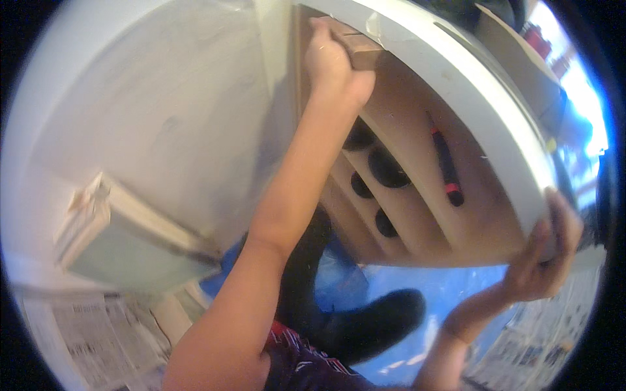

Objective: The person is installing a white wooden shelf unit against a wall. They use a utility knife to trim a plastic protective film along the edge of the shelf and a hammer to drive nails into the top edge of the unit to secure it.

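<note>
Beneath the white top panel [450,65] of a brown shelf unit [469,228], my left hand [329,62] is closed around a brown wooden block [357,47]. The block lies up against the panel near the unit's upper left corner; some of the left fingers are hidden. At the right end, my right hand [544,257] grips the panel's edge, with fingers bent around it. A black and red screwdriver [447,163] rests on the shelf between my hands.
Several dark round shapes [389,168] show in the lower compartments. A pale wall [176,98] stands at left, above a light framed panel [130,251]. Newspaper [107,339] and blue sheeting [398,287] cover the floor around my dark-clad leg [365,326]. A cardboard box [521,58] is behind the unit.
</note>
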Available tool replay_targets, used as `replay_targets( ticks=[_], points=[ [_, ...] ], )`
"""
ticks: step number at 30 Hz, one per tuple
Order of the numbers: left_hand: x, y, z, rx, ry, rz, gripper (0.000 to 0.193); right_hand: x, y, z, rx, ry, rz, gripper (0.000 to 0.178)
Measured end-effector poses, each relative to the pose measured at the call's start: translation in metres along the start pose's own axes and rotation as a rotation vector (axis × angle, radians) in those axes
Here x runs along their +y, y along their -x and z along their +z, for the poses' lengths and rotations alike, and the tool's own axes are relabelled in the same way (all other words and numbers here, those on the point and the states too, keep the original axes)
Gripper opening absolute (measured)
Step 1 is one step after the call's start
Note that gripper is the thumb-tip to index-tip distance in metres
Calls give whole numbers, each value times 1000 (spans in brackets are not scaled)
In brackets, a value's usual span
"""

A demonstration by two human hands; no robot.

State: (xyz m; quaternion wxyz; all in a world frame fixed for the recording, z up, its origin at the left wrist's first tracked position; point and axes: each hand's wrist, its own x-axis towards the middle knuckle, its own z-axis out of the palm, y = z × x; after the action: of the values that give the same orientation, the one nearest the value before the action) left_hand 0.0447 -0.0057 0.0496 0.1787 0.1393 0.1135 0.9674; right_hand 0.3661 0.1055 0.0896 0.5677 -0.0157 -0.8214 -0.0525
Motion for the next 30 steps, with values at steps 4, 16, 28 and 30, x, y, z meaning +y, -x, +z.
replay_targets(
  ticks=[4, 16, 28, 30],
  points=[
    [-9, 2, 37, 323, -171, 89, 46, -1, -4, -4, -23, -65, -56, 17],
    [-5, -4, 31, 382, -329, 129, 54, 7, -6, 14, 48, -154, -133, 18],
    [-18, 26, 56, 396, -338, 239, 52, 16, 6, 11, 72, -175, -96, 17],
    [-23, 35, 55, 341, -373, 183, 54, 14, 6, 10, 73, -187, -87, 18]
  ],
)
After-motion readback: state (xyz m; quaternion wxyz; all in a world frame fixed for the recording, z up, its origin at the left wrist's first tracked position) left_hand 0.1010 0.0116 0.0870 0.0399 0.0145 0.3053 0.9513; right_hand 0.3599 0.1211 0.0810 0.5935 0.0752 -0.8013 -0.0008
